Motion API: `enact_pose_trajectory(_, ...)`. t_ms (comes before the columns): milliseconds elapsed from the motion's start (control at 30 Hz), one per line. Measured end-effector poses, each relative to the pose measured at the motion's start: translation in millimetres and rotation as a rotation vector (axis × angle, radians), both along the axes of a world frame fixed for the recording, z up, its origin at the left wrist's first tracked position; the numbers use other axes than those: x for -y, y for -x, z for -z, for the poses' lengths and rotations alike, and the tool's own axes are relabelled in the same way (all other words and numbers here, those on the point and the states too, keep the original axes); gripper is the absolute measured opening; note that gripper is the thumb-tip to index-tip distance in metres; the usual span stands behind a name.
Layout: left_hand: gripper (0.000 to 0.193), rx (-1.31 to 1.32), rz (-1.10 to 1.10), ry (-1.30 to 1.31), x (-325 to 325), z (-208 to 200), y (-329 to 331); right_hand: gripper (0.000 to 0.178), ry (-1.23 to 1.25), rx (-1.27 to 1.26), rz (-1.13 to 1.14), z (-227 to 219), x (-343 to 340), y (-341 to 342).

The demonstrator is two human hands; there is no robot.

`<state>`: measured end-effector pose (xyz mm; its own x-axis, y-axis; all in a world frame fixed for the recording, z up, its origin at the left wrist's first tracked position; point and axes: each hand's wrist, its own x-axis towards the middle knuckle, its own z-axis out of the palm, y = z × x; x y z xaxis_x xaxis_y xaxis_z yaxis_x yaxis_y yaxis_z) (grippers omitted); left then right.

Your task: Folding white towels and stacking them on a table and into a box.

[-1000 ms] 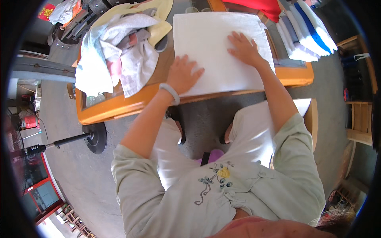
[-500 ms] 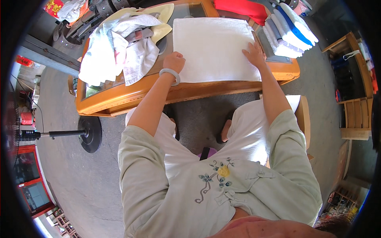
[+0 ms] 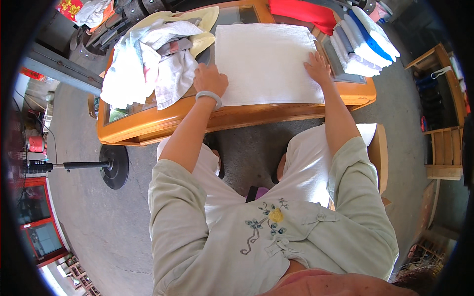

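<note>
1. White towel (image 3: 266, 64) — spread flat and roughly square on the table (image 3: 242, 114), near its front edge, directly ahead of the seated person.
2. The left hand (image 3: 210, 80) is at the towel's left edge, its fingers bent and its back turned upward; whether anything is pinched beneath it cannot be told. A pale bangle (image 3: 210, 94) circles that wrist.
3. The right hand (image 3: 317, 68) lies palm down over the towel's right edge, fingers extended and slightly apart, gripping nothing that shows.
4. To the left of the towel sits a crumpled heap of light-coloured towels (image 3: 173, 69), with pale yellow fabric (image 3: 202, 43) partly under it.
5. Toward the right end of the table stands a stack of folded towels (image 3: 363, 47) — white, grey and one blue — with a red cloth (image 3: 303, 15) beside it, at the far side.
6. On the floor, left of the table, is a round black stand base (image 3: 114, 166).
</note>
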<state>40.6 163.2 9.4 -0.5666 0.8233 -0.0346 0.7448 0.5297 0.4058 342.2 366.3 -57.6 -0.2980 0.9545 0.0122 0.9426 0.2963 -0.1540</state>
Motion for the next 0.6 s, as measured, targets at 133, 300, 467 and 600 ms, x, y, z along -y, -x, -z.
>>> enact_pose_trajectory(133,0.048,-0.423,0.388,-0.274,4.5,46.6,-5.4,0.061,-0.248,0.075,-0.104,-12.9,26.5,66.0)
enact_pose_trajectory(300,0.064,-0.427,0.472,-0.113,6.0,47.4,-30.3,0.056,-0.366,-0.104,-0.357,-18.6,66.9,113.7)
enact_pose_trajectory(467,0.065,-0.389,0.491,-0.143,0.9,47.1,-25.8,0.053,-0.363,-0.098,-0.438,-15.5,72.4,124.7)
enact_pose_trajectory(600,0.068,-0.334,0.547,-0.196,-35.5,49.4,0.8,0.052,-0.403,-0.093,-0.433,-19.4,76.3,125.1)
